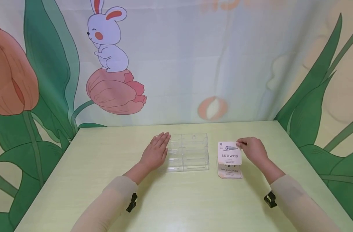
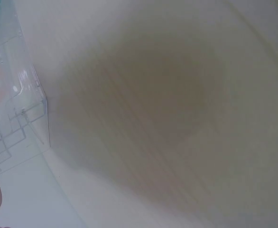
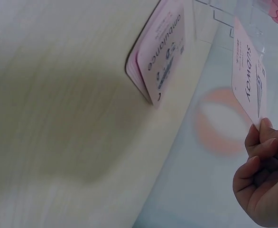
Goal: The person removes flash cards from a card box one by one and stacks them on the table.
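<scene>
My right hand [image 1: 254,150] pinches the corner of a flash card [image 1: 229,153] printed "subway" with a train picture. In the right wrist view that subway card [image 3: 249,76] is held up, apart from the stack. Beneath it on the table lies a stack of cards [image 1: 230,172], the top one reading "ambulance"; the card in hand hides its upper part in the head view. My left hand [image 1: 155,153] rests with straight fingers at the left side of a clear plastic card rack [image 1: 188,154], which has tiered slots in two columns. The left wrist view catches only the rack's edge [image 2: 27,95].
The pale wooden table [image 1: 179,199] reaches back to a printed curtain [image 1: 176,64] with a rabbit, tulips and leaves. Black wrist straps [image 1: 131,203] hang below both sleeves. The rack stands towards the table's back edge, left of the card stack.
</scene>
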Available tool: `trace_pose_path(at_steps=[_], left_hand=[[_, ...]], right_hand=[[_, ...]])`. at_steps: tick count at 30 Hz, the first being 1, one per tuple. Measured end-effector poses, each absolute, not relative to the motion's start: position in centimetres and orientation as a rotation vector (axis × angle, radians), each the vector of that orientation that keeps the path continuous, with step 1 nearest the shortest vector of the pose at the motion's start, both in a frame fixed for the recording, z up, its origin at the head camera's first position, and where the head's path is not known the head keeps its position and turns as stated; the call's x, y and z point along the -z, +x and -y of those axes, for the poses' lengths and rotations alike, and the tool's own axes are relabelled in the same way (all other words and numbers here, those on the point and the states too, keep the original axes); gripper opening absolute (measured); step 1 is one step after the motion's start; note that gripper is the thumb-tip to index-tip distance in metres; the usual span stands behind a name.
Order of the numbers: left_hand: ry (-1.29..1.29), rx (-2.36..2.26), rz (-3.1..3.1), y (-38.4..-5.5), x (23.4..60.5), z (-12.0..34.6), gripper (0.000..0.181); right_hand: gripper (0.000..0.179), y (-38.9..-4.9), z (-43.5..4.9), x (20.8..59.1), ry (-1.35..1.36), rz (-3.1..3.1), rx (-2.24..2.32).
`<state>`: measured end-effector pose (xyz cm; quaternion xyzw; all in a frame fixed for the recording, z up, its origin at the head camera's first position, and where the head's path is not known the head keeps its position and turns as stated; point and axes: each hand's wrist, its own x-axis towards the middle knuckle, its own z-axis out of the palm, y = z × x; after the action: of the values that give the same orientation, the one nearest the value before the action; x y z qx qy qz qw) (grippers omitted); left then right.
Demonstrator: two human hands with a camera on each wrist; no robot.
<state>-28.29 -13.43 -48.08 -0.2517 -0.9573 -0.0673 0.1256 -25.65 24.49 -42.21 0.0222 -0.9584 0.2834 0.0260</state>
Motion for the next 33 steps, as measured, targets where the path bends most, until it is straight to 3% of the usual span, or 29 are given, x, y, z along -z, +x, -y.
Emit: trace_pose_path(at_steps=[33], left_hand=[[-0.723, 0.217, 2.804, -28.1, 47.9, 13.4, 0.055]], right_hand=[[0.025, -26.4, -25.1, 46.1, 0.058, 3.094, -0.926]])
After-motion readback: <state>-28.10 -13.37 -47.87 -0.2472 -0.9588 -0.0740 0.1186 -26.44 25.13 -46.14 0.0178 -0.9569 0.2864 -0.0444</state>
